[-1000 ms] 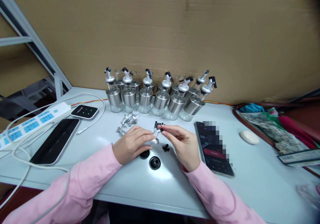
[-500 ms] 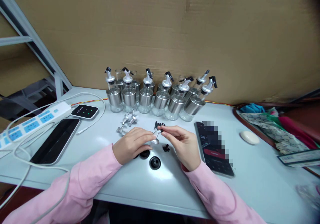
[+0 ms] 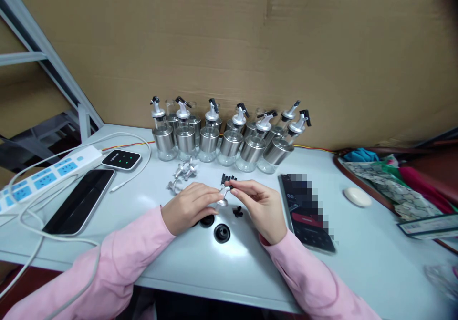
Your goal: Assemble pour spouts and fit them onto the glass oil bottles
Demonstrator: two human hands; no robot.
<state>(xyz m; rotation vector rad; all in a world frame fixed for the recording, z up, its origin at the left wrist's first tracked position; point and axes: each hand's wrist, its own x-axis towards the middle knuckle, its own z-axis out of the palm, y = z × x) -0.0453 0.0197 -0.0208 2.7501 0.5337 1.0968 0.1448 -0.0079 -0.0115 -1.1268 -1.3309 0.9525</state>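
My left hand (image 3: pixel 191 208) is closed on a silver pourer spout (image 3: pixel 223 202), with part of it hidden by the fingers. From the other side, my right hand (image 3: pixel 266 210) pinches a small black flip cap (image 3: pixel 231 187) at the spout's tip. Just behind the fingertips lie several black flip caps (image 3: pixel 228 178) in a row. Little black pieces (image 3: pixel 237 211) rest in a pile beside my right hand. Black round stoppers (image 3: pixel 222 233) lie in front, partly covered by my left hand. Beyond that hand are loose silver spouts (image 3: pixel 186 169).
Glass-and-steel oil bottles (image 3: pixel 209 139) stand along the cardboard wall (image 3: pixel 229 48), several topped with spouts. On the left are a phone (image 3: pixel 82 203), a power strip (image 3: pixel 46 179), a black-and-white device (image 3: pixel 121 160) and white cables. Another phone (image 3: pixel 306 215) and a white oval object (image 3: pixel 358 197) lie right.
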